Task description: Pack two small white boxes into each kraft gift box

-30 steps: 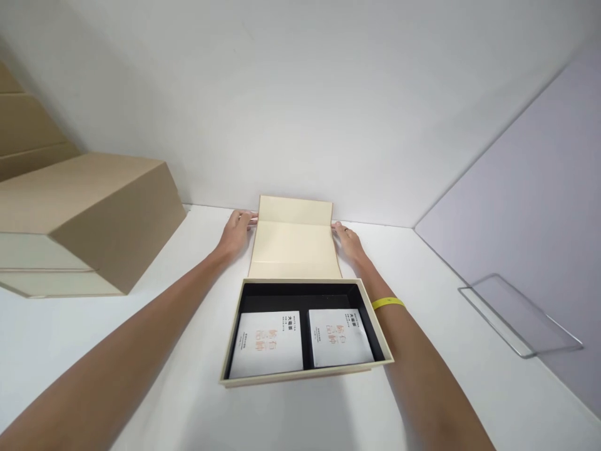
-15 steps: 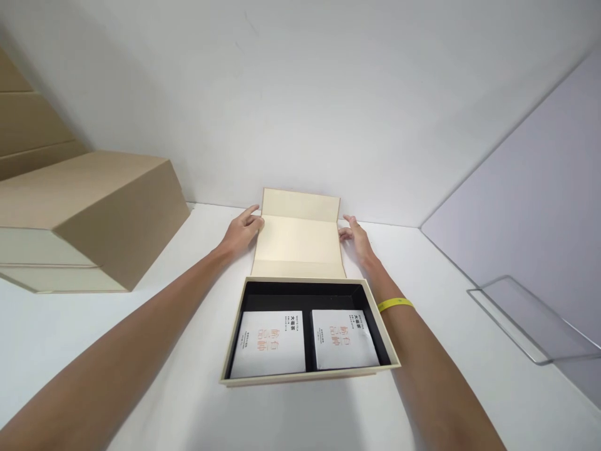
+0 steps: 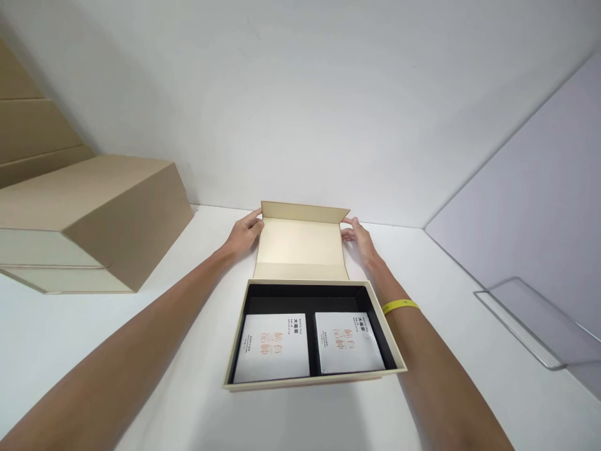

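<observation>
A cream gift box [image 3: 235, 332] lies open in front of me, its black interior [image 3: 282, 304] facing up. Inside sit two white tea packs, a left one [image 3: 263, 366] and a right one [image 3: 345, 360], side by side with printed faces up. The box lid [image 3: 300, 241] is laid back toward the wall, its end flap [image 3: 305, 212] bent upward. At the lid's left edge, my left hand [image 3: 244, 233] is closed, thumb and fingers gripping near the flap fold. My right hand [image 3: 360, 240] holds the opposite edge, fingers partly hidden behind the flap.
Large tan boxes [image 3: 126, 219] are stacked at left. A white wall [image 3: 300, 106] rises behind the lid. On the right stands a pale panel [image 3: 530, 188] and a thin metal wire frame [image 3: 521, 332] on the white table [image 3: 173, 382].
The lid's end flap has folded up and toward me, while both hands stay at its edges. The tea packs have kept their places in the box. The view has shifted slightly.
</observation>
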Demonstrator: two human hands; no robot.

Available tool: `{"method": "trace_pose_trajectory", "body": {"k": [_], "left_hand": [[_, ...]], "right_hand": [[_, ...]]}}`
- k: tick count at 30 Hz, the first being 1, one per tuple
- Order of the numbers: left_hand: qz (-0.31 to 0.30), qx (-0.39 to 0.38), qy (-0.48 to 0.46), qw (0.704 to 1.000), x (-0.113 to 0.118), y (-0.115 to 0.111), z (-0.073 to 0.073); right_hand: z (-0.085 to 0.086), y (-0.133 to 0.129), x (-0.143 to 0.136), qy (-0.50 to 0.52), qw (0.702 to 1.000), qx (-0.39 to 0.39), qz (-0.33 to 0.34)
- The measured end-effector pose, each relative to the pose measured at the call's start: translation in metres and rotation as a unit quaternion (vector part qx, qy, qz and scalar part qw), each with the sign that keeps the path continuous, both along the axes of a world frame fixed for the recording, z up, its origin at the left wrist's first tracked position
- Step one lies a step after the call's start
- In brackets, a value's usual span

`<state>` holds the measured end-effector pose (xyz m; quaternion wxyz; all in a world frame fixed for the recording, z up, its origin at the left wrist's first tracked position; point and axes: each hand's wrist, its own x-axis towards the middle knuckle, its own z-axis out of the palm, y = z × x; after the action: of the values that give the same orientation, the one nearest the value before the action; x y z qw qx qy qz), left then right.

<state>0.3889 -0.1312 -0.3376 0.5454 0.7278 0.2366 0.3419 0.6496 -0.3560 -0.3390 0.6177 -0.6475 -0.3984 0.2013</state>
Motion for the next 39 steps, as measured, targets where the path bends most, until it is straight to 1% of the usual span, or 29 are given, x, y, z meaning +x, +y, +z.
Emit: {"method": "trace_pose_trajectory", "body": {"k": [4, 8, 13, 18, 22, 29, 39], "left_hand": [[0.007, -0.022, -0.013, 1.000, 0.0029, 0.0024, -0.0036], [0.014, -0.043, -0.022, 0.999, 0.0049, 0.0012, -0.0007], [0.000, -0.055, -0.024, 0.998, 0.0038, -0.0003, 0.0039], [0.007, -0.067, -0.024, 0.997, 0.0048, -0.0022, 0.0025], [0.013, -0.076, -0.029, 0.997, 0.0078, -0.0030, 0.0012], [0.022, -0.081, -0.030, 0.996, 0.0087, -0.0015, -0.0002], [0.028, -0.084, -0.026, 0.996, 0.0099, 0.0007, -0.0028]], "right_hand": [[-0.0012, 0.0012, 0.0016, 0.013, 1.000, 0.003, -0.004], [-0.0033, 0.0028, 0.0047, 0.022, 1.000, 0.004, -0.011], [-0.0026, 0.0017, 0.0048, 0.027, 1.000, 0.002, -0.008], [0.0001, -0.0021, 0.0029, 0.041, 0.999, 0.003, -0.007], [-0.0018, -0.0020, 0.0038, 0.054, 0.998, 0.006, -0.013], [-0.0052, 0.0006, 0.0057, 0.061, 0.998, 0.008, -0.028], [-0.0049, 0.0002, 0.0045, 0.058, 0.998, 0.013, -0.027]]}}
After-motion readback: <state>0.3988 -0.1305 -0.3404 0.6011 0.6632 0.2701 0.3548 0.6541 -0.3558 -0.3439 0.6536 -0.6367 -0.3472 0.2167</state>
